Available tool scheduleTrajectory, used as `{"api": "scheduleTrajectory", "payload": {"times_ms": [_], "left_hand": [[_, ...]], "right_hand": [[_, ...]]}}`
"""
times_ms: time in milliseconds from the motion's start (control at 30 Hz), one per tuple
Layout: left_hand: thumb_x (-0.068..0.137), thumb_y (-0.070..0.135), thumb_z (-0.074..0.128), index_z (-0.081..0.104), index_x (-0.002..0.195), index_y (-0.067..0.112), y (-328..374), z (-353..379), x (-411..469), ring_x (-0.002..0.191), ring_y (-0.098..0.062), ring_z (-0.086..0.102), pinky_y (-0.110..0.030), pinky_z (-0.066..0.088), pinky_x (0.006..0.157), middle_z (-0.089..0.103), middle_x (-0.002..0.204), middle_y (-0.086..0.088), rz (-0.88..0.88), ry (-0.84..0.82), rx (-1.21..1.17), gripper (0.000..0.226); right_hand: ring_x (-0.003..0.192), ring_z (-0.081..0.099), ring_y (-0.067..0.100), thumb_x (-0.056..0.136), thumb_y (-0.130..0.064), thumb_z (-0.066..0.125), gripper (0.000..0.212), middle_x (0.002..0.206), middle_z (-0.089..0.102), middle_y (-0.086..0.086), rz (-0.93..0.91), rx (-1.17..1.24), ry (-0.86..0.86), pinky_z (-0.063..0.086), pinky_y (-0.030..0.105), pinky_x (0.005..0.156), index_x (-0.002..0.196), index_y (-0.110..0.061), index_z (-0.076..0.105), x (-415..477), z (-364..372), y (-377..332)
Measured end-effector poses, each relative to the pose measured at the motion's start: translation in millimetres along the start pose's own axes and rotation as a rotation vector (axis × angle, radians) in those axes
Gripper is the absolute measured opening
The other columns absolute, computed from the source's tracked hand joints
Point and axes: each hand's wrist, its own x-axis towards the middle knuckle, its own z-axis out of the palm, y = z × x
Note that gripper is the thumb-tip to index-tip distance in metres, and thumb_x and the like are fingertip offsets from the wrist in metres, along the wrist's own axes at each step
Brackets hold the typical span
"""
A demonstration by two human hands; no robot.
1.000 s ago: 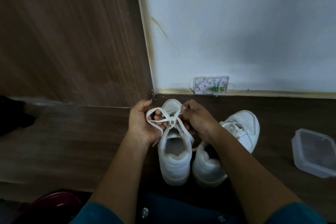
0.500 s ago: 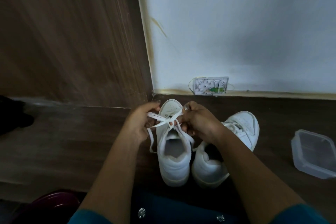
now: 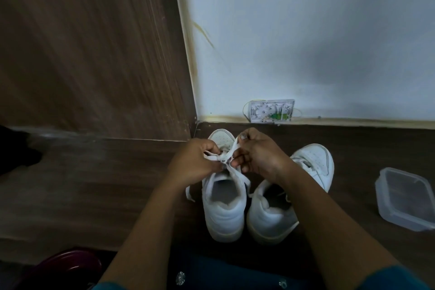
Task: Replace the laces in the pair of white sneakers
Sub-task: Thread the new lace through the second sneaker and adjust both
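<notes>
left white leather sneaker [image 3: 223, 209] and right white leather sneaker [image 3: 270, 219] sit side by side on the dark wood floor [image 3: 94, 183], heels toward me. over the left one, left hand [image 3: 197, 165] and right hand [image 3: 259, 155] both pinch the flat white lace [image 3: 226, 156]. clear plastic tub [image 3: 404, 198] off to the right, small white wall box [image 3: 271, 110] further back.

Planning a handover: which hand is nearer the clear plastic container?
Right. The right hand, pinching the lace, is left of the clear plastic container; the left hand is farther left.
</notes>
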Motion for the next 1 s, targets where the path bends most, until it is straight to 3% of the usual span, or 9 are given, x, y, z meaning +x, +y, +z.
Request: {"api": "scheduleTrajectory", "payload": {"times_ms": [200,333,467,567,667,733,833,933,1000], "left_hand": [[0.072,0.010,0.078,0.065,0.064,0.026,-2,1,0,0.060,0.001,0.056,-0.023,0.043,0.061,0.063,0.060,0.015,-0.010,0.072,-0.066,0.022],[0.074,0.010,0.076,0.064,0.065,0.024,-4,3,1,0.052,0.003,0.050,-0.020,0.040,0.056,0.061,0.058,0.011,-0.073,0.077,-0.112,0.021],[0.079,0.005,0.071,0.063,0.070,0.021,-5,4,0,0.057,-0.005,0.048,-0.021,0.039,0.056,0.058,0.066,0.004,-0.131,0.041,-0.221,0.020],[0.080,0.000,0.069,0.062,0.071,0.020,-5,3,-1,0.054,0.002,0.048,-0.016,0.038,0.053,0.058,0.066,0.009,-0.107,0.013,-0.262,0.023],[0.078,-0.006,0.068,0.061,0.070,0.018,-5,1,-2,0.054,0.008,0.050,-0.010,0.040,0.055,0.059,0.060,0.014,-0.071,-0.002,-0.314,0.027],[0.076,-0.009,0.068,0.061,0.074,0.018,-7,1,-2,0.059,0.006,0.051,-0.011,0.041,0.057,0.058,0.066,0.011,-0.062,0.000,-0.349,0.028],[0.077,-0.009,0.067,0.063,0.079,0.015,-3,3,-3,0.057,0.002,0.050,-0.012,0.040,0.053,0.055,0.072,0.003,-0.069,-0.014,-0.386,0.024],[0.080,-0.009,0.065,0.060,0.076,0.007,1,5,-3,0.040,0.004,0.044,-0.009,0.034,0.041,0.053,0.063,-0.001,-0.121,0.012,-0.433,0.016],[0.080,-0.006,0.066,0.059,0.076,0.006,-1,5,-2,0.033,0.001,0.038,-0.013,0.029,0.036,0.051,0.057,-0.004,-0.163,0.030,-0.451,0.014]], "right_hand": [[0.045,0.056,0.013,0.100,-0.019,0.042,0.011,0.062,0.057,0.009,0.003,-0.011,-0.071,0.045,0.019,0.042,0.091,-0.015,0.039,-4,-1,-4],[0.059,0.055,0.015,0.082,-0.009,0.070,0.022,0.073,0.063,0.007,-0.103,-0.572,-0.196,0.043,0.023,0.051,0.093,-0.013,0.051,-11,-17,-10],[0.053,0.054,0.010,0.083,-0.009,0.067,0.004,0.070,0.067,0.012,-0.094,-0.814,-0.150,0.041,0.018,0.051,0.086,-0.010,0.065,-20,-35,-27],[0.041,0.043,0.009,0.087,-0.020,0.065,0.020,0.051,0.055,0.001,-0.139,-0.634,0.082,0.032,0.020,0.043,0.069,-0.011,0.067,-19,-57,-35],[0.042,0.050,0.005,0.086,-0.018,0.064,0.018,0.057,0.059,0.002,-0.127,-0.436,0.226,0.038,0.014,0.045,0.072,-0.007,0.069,-17,-68,-35],[0.057,0.053,0.013,0.078,-0.015,0.069,0.009,0.063,0.059,0.005,-0.120,-0.112,0.200,0.040,0.021,0.059,0.070,-0.010,0.069,-13,-68,-31],[0.055,0.048,0.012,0.069,-0.024,0.066,0.010,0.050,0.049,-0.004,-0.111,0.556,0.118,0.036,0.024,0.060,0.066,-0.015,0.062,-9,-73,-32],[0.072,0.065,0.012,0.063,-0.031,0.073,0.015,0.054,0.056,-0.009,-0.230,0.880,0.074,0.051,0.024,0.073,0.066,-0.017,0.068,-14,-81,-38],[0.096,0.069,0.022,0.056,-0.019,0.075,0.025,0.062,0.064,-0.002,-0.328,0.997,0.049,0.053,0.037,0.088,0.079,-0.009,0.071,-20,-80,-41]]}}
